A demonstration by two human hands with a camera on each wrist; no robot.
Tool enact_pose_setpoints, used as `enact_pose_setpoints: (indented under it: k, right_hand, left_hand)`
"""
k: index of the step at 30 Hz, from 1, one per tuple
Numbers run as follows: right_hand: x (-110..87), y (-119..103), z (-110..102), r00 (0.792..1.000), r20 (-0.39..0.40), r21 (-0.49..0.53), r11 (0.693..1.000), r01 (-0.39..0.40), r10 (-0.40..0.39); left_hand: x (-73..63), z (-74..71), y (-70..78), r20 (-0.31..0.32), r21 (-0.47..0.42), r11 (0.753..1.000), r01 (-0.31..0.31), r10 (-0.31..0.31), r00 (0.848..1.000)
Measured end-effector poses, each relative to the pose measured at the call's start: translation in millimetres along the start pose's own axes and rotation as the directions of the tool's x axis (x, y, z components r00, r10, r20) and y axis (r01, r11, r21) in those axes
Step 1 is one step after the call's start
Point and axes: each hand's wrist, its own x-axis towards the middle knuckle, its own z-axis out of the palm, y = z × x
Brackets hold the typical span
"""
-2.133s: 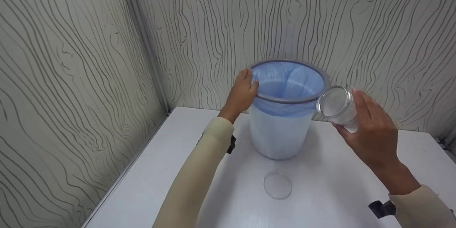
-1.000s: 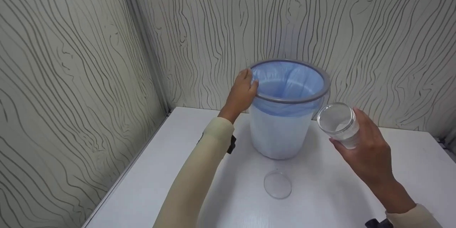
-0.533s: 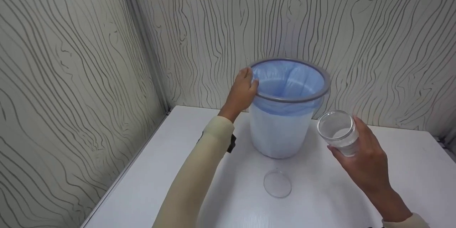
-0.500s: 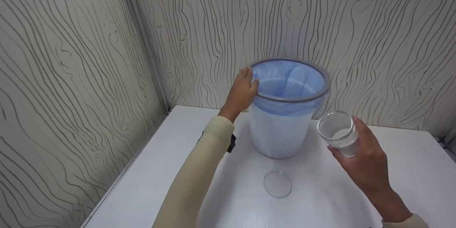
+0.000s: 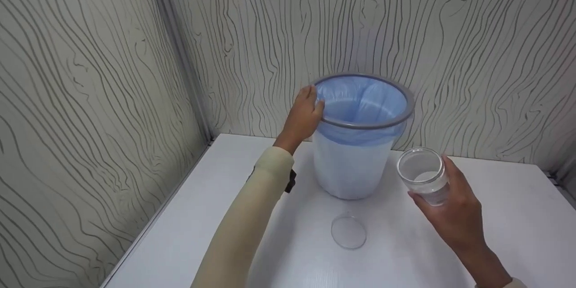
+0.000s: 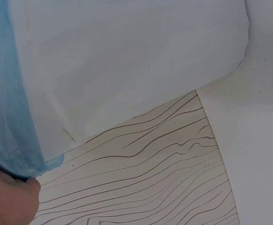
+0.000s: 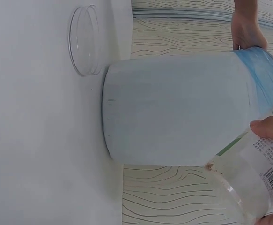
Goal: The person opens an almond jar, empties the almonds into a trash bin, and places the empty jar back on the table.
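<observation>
My left hand (image 5: 300,114) grips the left side of the grey rim of a white trash bin (image 5: 353,168), its thumb over the edge. A blue bag lines the bin and folds over its rim. To the bin's right, my right hand (image 5: 456,211) holds a clear jar (image 5: 420,182) above the table, tilted with its mouth up and toward the bin. The right wrist view shows a printed label with a barcode on the jar (image 7: 248,176) and a few brown specks at its base edge. A round clear lid (image 5: 348,232) lies in front of the bin.
The white table (image 5: 216,189) backs onto a wall (image 5: 270,31) with a wood-grain pattern. Another patterned wall (image 5: 90,99) rises along the table's left edge.
My right hand has come down and toward me, away from the bin's rim, and the jar has turned more upright. My left hand keeps its grip; the lid lies still.
</observation>
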Motion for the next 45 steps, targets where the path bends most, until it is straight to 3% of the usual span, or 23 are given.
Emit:
enact_pose_setpoints:
  k: [14, 26, 45]
  right_hand:
    - [-16.5, 2, 7, 0.998, 0.029, 0.007, 0.998, -0.060, 0.060]
    - [-27.2, -1, 10, 0.993, 0.036, 0.043, 0.993, -0.110, 0.108]
    - [-42.4, -5, 19, 0.982, 0.080, 0.056, 0.983, -0.174, 0.170]
  left_hand:
    - [-2.7, -0.1, -0.8, -0.013, -0.002, 1.000, -0.013, 0.013, 1.000]
    - [0.5, -0.4, -0.5, 0.011, -0.028, 0.999, 0.032, -0.031, 0.999]
    - [-2.2, -0.8, -0.3, 0.005, -0.020, 1.000, 0.010, -0.010, 1.000]
